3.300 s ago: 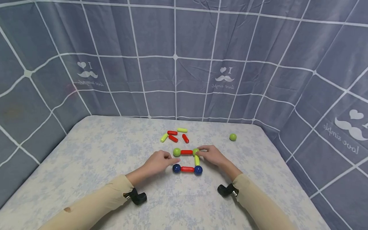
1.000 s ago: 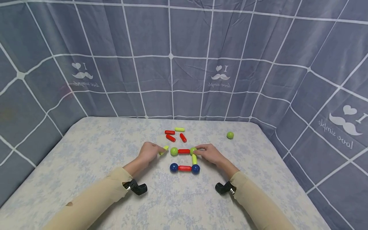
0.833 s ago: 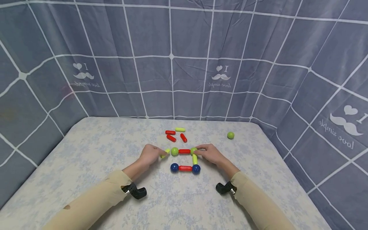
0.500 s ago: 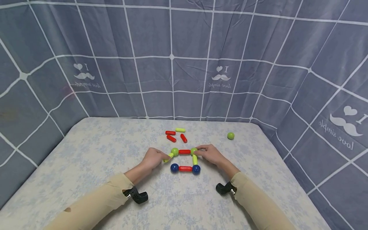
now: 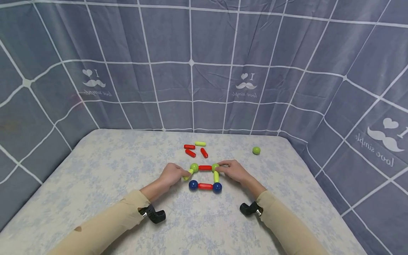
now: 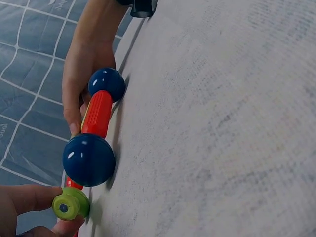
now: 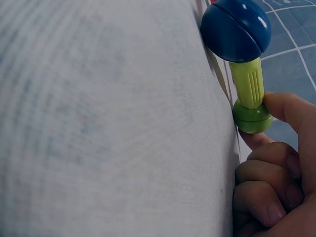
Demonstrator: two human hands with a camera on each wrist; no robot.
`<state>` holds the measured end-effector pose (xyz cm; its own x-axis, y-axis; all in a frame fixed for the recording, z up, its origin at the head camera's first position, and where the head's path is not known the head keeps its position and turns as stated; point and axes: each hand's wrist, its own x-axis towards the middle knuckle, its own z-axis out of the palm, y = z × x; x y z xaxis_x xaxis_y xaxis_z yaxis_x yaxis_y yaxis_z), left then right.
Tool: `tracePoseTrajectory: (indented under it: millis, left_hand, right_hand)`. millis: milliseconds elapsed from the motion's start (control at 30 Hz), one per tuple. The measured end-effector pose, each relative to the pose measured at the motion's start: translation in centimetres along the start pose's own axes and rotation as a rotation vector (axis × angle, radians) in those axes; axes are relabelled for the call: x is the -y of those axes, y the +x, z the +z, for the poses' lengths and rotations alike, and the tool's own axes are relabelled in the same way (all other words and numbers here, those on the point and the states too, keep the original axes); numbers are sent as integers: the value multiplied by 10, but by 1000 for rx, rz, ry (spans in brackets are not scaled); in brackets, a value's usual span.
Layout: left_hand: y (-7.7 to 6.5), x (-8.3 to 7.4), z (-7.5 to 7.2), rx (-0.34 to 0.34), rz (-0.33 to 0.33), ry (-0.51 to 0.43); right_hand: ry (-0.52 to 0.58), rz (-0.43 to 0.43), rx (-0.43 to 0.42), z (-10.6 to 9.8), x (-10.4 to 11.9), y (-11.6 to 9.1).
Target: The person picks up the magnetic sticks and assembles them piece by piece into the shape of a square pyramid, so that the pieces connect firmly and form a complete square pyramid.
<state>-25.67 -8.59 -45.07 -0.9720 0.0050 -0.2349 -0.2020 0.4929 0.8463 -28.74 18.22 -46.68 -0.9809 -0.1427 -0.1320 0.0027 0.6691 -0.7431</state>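
Note:
Toy balls and rods lie joined on the table. My left hand (image 5: 172, 175) pinches a yellow-green rod (image 5: 190, 172), whose far end meets the far-left green ball (image 5: 194, 167). In the left wrist view the rod's round end (image 6: 64, 207) faces the camera between thumb and finger. My right hand (image 5: 235, 170) pinches the far-right green ball (image 5: 215, 167), its other fingers curled in the right wrist view. A red rod (image 5: 205, 168) joins both green balls. Another yellow-green rod (image 5: 216, 177) runs to a blue ball (image 5: 217, 187); a red rod (image 5: 205, 186) links that to the left blue ball (image 5: 193, 185).
Beyond the frame lie three loose red rods, one of them a red rod (image 5: 190, 153), and a yellow-green rod (image 5: 200, 143). A loose green ball (image 5: 256, 150) sits at the back right. A grid-patterned curtain (image 5: 210, 85) rises behind the patterned tablecloth (image 5: 134, 156).
My left hand took the yellow-green rod from the loose pile and brought it nearer and right, against the left green ball. My right hand has stayed at the right green ball.

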Motion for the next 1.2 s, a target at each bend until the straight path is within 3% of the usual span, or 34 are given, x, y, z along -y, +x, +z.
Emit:
tracePoseTrajectory:
  millis: [400,700,1200]
  left_hand:
    - [10,-3,10,29,9,14]
    - [8,-8,12,50,5,77]
    - [-2,-6,12,51,127,205]
  right_hand:
    - [3,-2,3,2,0,0]
    - [1,-4,-5,1,0,0]
    - [14,-13,17,-3,3,4]
